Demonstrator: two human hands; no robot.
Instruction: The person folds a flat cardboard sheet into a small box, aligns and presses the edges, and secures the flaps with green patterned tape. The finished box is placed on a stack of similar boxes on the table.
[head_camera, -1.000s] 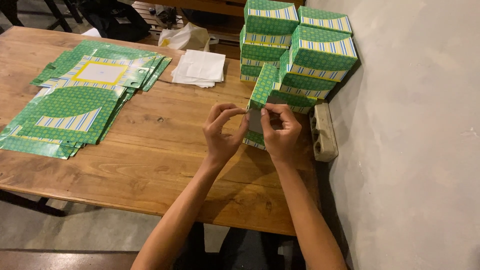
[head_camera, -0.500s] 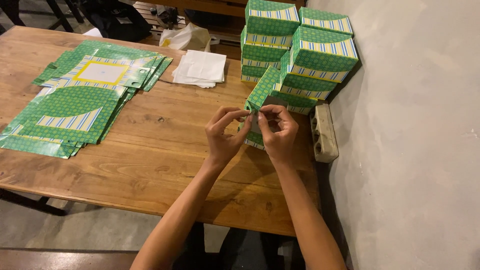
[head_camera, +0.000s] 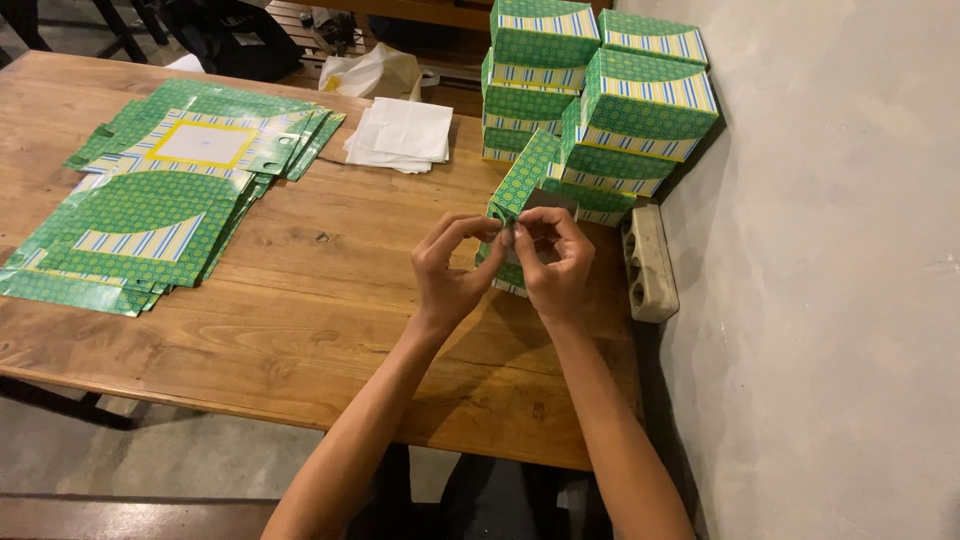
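A half-folded green patterned carton (head_camera: 524, 182) stands tilted on the wooden table (head_camera: 320, 320), in front of a stack of finished green boxes (head_camera: 600, 100). My left hand (head_camera: 452, 268) pinches the carton's near flap with thumb and forefinger. My right hand (head_camera: 555, 260) grips the same flap from the right, fingers curled over it. The carton's lower part is hidden behind both hands.
Flat unfolded green cartons (head_camera: 160, 210) lie in overlapping piles at the table's left. A small stack of white paper (head_camera: 405, 133) lies at the back. A beige power strip (head_camera: 649, 263) rests along the grey wall (head_camera: 830, 280) at the right. A white plastic bag (head_camera: 370, 72) sits behind the table.
Both hands have stayed on the carton's flap; the fingers have shifted slightly closer together as they fold it. Nothing else has moved.
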